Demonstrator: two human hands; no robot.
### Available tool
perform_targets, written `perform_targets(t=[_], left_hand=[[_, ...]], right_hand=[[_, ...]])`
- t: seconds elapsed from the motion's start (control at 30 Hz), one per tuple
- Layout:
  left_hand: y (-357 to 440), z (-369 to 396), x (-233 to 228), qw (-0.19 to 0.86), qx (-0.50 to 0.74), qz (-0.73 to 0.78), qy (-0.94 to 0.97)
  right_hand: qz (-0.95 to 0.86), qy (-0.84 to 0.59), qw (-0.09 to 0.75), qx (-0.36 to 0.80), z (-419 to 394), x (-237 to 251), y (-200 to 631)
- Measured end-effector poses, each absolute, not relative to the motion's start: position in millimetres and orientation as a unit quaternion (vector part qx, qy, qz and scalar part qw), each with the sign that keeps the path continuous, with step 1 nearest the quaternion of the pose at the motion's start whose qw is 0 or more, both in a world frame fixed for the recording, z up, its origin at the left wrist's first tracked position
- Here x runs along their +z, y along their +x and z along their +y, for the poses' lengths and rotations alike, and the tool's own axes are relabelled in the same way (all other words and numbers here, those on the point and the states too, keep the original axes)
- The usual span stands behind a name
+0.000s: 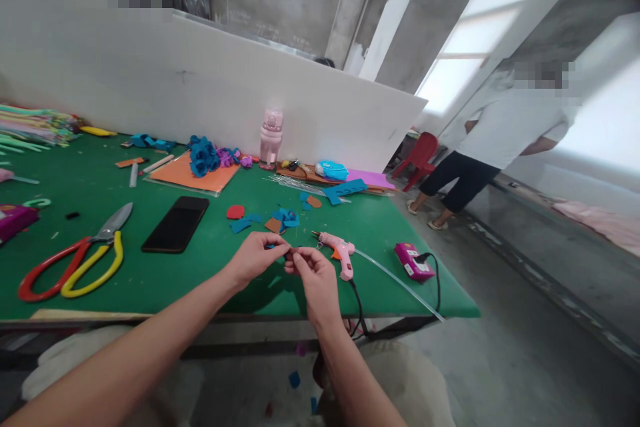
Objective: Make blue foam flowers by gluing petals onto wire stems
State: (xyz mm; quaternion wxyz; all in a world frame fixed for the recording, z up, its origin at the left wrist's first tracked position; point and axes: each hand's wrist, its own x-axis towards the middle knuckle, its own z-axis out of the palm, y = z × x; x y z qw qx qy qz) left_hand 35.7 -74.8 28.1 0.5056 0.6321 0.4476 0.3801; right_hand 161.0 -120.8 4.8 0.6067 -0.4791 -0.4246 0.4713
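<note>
My left hand (pixel 257 257) and my right hand (pixel 316 277) meet above the front of the green table (pixel 215 280). Both are closed in a pinch, fingertips almost touching, around something small and dark that I cannot make out. A bit of blue shows by my left fingers; whether it is held is unclear. Just beyond lie blue scraps (pixel 289 217), a brown scrap (pixel 273 225) and a red piece (pixel 235 212). To the right of my right hand rests a pink glue gun (pixel 337 250), with a clear glue stick (pixel 395 277) trailing from its back.
Left of my hands lie a black phone (pixel 176 224) and large scissors (pixel 95 247) with red and yellow handles. Blue curled pieces (pixel 203 157) sit on an orange sheet (pixel 200 177). Behind stands a pink bottle (pixel 271 139). A purple box (pixel 414 262) with a cable is at right. A person (pixel 495 127) stands beyond.
</note>
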Motion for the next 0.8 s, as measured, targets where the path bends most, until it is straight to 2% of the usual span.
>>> perform_targets(t=[0.33, 0.8], left_hand=[[37.1, -75.5, 26.8, 0.518, 0.363, 0.434, 0.642], [38.0, -72.3, 20.8, 0.462, 0.352, 0.420, 0.697]], right_hand=[[-0.379, -0.425, 0.647, 0.506, -115.5, -2.3, 163.2], [-0.348, -0.441, 0.619, 0.549, -114.3, -0.6, 166.8]])
